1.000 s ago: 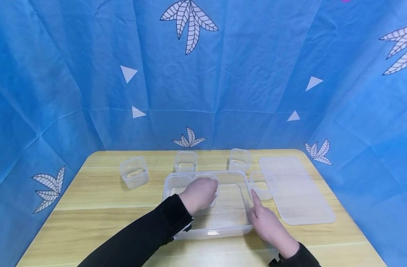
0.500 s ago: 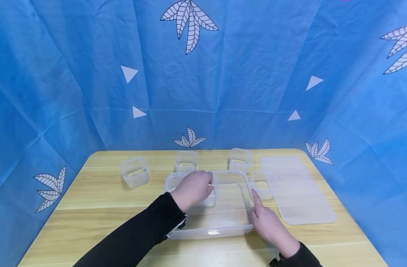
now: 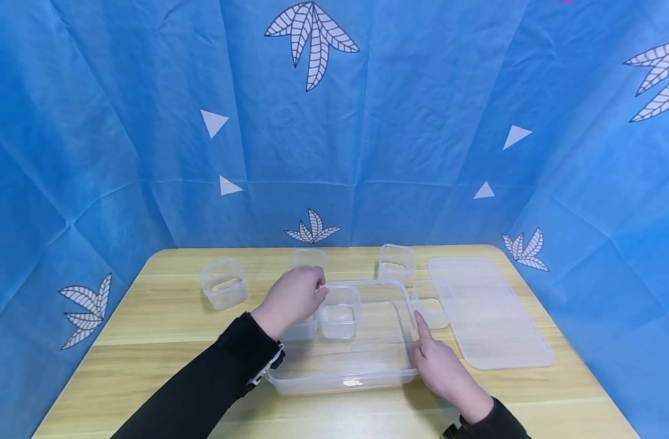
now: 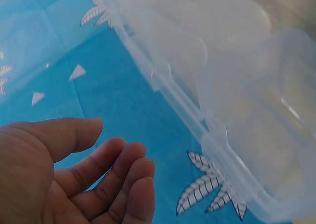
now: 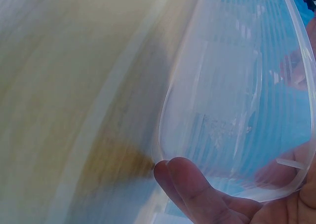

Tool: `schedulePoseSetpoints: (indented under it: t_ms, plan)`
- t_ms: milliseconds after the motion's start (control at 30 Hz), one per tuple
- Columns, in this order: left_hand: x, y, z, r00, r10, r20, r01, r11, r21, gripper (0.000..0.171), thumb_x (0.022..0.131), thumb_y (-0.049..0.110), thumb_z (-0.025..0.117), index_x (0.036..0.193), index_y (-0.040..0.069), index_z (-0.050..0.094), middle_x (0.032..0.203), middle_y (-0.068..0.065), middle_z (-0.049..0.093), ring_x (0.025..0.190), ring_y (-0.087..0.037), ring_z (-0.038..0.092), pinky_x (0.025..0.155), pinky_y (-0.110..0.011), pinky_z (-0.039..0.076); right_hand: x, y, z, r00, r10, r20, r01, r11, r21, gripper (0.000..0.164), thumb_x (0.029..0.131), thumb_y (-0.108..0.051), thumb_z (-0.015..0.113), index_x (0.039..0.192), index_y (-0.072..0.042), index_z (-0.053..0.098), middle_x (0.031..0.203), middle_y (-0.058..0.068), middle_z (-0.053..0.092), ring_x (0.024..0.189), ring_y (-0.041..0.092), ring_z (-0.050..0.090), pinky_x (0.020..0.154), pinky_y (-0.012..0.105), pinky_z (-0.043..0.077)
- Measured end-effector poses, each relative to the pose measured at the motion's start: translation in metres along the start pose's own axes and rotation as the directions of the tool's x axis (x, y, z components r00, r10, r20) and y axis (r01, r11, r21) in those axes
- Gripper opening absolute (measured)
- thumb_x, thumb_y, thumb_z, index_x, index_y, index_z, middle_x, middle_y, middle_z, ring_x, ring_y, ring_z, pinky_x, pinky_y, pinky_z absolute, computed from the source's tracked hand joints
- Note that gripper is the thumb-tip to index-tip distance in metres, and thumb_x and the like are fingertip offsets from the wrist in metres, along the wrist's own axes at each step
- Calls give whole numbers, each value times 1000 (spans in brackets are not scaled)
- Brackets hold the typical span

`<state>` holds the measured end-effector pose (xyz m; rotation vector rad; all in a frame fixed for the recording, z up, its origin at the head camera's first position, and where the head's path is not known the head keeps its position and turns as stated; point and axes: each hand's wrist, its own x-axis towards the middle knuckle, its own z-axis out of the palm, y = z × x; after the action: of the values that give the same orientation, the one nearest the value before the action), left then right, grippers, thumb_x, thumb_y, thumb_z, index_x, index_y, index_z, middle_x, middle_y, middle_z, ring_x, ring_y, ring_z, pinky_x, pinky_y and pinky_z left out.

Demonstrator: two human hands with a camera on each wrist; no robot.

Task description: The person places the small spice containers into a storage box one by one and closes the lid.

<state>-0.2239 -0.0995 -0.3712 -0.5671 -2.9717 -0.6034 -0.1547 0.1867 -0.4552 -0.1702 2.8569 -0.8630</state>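
Observation:
A large clear plastic container [image 3: 345, 383] stands mid-table with two small clear boxes inside, side by side at its back left. The right one of these boxes [image 3: 340, 314] shows fully; the left one [image 3: 303, 331] is partly behind my left hand [image 3: 296, 297]. In the left wrist view that hand's thumb and fingers are loosely bent, with nothing between them, apart from the container's rim [image 4: 183, 103]. My right hand [image 3: 441, 369] holds the container's front right corner, index finger laid along the right side. The right wrist view shows its fingers [image 5: 190, 182] against the wall.
Several more small boxes stand around the container: one at the left [image 3: 223, 288], one behind it [image 3: 308, 257], one at the back right [image 3: 396, 263], and one beside its right wall [image 3: 430, 308]. A flat translucent lid [image 3: 490, 317] lies at the right. Blue cloth [image 3: 334, 140] surrounds the table.
My left hand has come away from the right small box inside the container and moved left and up, over the left one. The right hand has stayed at the corner.

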Motion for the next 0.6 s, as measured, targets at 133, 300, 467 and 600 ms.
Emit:
schedulePoseSetpoints:
  t_ms: [133,300,467,600]
  plan:
    - [-2,-10,-8,999,-38,-18,38,999,9,12,96,19,67,97,7,67,86,-3,63,73,-17,56,73,-37,52,0,-1,0,1000,2,2,-2,1000,5,65,101,-8,40,158,2,9,66,0,52,54,18,44,59,35,41]
    - [-6,-27,-12,996,-60,-65,61,998,20,14,96,19,66,100,5,67,90,-6,65,76,-20,58,76,-40,51,0,-1,0,1000,5,-2,-5,1000,15,65,102,-8,40,158,2,9,65,1,51,53,18,44,56,35,40]
    - [-11,-41,-12,992,-82,-93,83,997,-2,15,97,16,64,104,3,67,94,-9,66,81,-22,61,78,-41,52,0,-2,1,1000,9,5,-9,1000,9,66,101,-9,42,158,2,9,69,1,55,56,17,47,60,36,43]
    - [-15,-51,-11,990,-86,-114,86,996,-9,18,97,14,63,108,1,68,99,-12,68,87,-26,65,80,-43,53,0,-2,0,1000,10,-1,-10,1000,-2,66,100,-8,42,158,3,11,78,4,62,58,17,49,62,37,44]
